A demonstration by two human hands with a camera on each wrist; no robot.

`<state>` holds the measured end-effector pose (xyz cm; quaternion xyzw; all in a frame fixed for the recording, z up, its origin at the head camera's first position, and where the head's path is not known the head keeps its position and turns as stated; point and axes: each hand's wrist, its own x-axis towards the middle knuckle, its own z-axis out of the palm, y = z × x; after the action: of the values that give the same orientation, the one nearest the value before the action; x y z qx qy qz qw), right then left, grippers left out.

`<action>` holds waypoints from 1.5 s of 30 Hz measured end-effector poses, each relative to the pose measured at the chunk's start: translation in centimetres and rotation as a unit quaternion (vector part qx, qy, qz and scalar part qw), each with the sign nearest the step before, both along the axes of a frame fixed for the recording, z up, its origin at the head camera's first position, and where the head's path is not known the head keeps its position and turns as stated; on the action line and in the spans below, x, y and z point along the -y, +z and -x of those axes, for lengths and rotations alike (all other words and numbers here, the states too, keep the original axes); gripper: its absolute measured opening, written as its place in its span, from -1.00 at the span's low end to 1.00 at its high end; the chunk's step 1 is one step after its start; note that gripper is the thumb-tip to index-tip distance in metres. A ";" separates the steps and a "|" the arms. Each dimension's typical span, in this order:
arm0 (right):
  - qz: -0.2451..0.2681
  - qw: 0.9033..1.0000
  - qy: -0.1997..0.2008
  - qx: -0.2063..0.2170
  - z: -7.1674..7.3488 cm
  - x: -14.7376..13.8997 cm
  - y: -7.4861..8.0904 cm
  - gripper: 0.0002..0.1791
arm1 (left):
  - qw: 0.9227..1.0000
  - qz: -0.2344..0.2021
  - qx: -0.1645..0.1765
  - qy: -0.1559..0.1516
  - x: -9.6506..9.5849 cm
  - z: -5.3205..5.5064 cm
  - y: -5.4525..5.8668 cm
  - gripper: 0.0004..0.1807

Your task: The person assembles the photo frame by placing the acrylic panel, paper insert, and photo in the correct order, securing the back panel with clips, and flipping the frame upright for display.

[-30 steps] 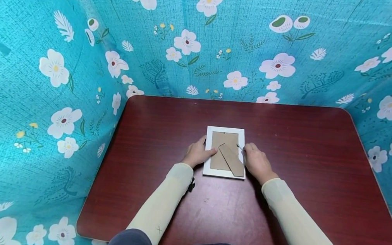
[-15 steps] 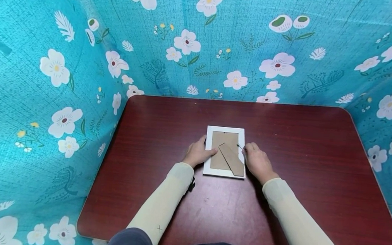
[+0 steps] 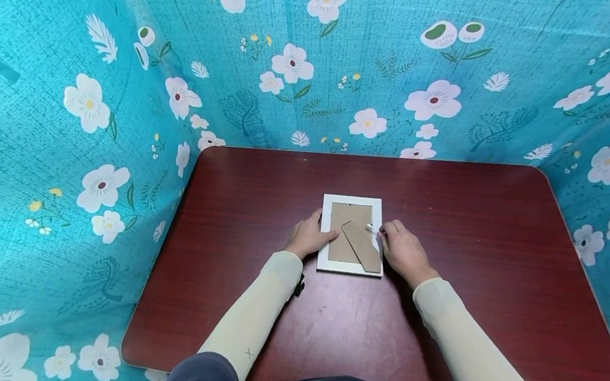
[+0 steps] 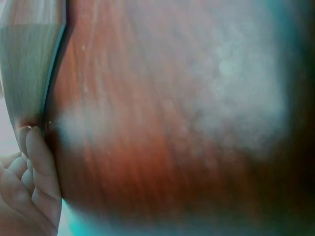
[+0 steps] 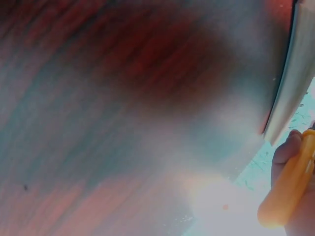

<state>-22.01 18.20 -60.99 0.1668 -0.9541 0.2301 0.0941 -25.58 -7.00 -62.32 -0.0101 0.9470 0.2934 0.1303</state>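
Observation:
A white picture frame lies face down on the table, its brown backing board up and its easel leg slanting across it. My left hand grips the frame's left side, thumb on top near the backing. In the left wrist view, fingers touch the frame's edge. My right hand holds a screwdriver; its orange handle shows in the right wrist view. The thin metal shaft reaches over the frame's right border to the backing's edge. What the tip touches is too small to tell.
The dark red table has rounded corners and extends on both sides of the frame. A blue flowered cloth hangs behind it and at both sides. A small black piece sits at the left wrist.
The screwdriver's shaft looks brighter, and its tip seems slightly shifted towards the left. The right hand has moved a little; the left hand and frame stay nearly the same.

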 end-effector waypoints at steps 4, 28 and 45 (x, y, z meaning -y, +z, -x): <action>-0.002 1.000 0.006 0.001 -0.2 0.1 0.4 -0.85 | 1.000 -0.004 -0.001 0.000 0.0 0.1 0.1 0.00; -0.001 1.000 0.020 0.008 -1.9 1.0 0.9 -0.87 | 1.000 0.006 -0.008 0.003 -0.1 0.1 -0.2 -0.02; 0.000 0.999 0.032 -0.001 -3.0 1.6 1.0 -0.88 | 1.000 0.004 -0.007 0.005 0.0 0.0 -0.1 -0.02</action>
<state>-18.98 16.58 -60.01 0.1976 -0.9481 0.2331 0.0873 -25.62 -6.95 -62.39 -0.0129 0.9490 0.2904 0.1218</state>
